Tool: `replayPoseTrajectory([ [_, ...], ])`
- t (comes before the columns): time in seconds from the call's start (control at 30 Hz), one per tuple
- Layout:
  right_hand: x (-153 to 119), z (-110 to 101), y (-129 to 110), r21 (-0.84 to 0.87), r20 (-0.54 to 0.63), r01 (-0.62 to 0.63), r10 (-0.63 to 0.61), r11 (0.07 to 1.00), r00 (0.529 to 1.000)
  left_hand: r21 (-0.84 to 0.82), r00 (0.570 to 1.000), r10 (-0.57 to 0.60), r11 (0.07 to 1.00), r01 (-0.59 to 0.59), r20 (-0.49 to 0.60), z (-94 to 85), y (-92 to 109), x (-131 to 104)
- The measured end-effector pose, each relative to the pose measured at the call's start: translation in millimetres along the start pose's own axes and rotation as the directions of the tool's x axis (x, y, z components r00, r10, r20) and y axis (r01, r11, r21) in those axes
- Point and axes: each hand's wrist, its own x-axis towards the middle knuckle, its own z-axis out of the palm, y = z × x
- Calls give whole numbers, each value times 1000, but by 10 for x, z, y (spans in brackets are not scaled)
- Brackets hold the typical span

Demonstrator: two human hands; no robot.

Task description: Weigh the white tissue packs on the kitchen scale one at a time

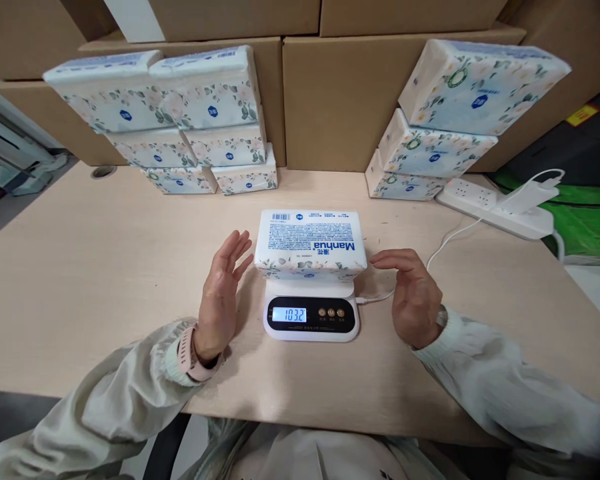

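Note:
A white pack of tissues (307,243) with blue print and a floral edge lies on a white digital scale (311,289). The scale's lit display (289,315) seems to read 103.2. Just left of the pack, my left hand (221,293) is raised with its fingers stretched out, holding nothing. On the other side, my right hand (414,293) is held with fingers extended toward the pack and a small gap between them. Neither hand appears to touch the pack. The pack covers the scale's weighing plate.
Stacked tissue packs stand at the back left (210,110) and back right (440,150), before cardboard boxes (340,100). A white power strip (500,207) lies at the right. A white cable (450,237) runs from it toward the scale, behind my right hand.

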Motion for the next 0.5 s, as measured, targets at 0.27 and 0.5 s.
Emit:
replayPoseTrajectory([
  [0.27,42,3,-48,-63,144,5,4,998,990,-21,988,-24,999,28,152,22,-29,21],
  [0.5,66,77,-93,-24,164,-67,70,997,984,66,891,14,997,-49,453,294,289,295],
])
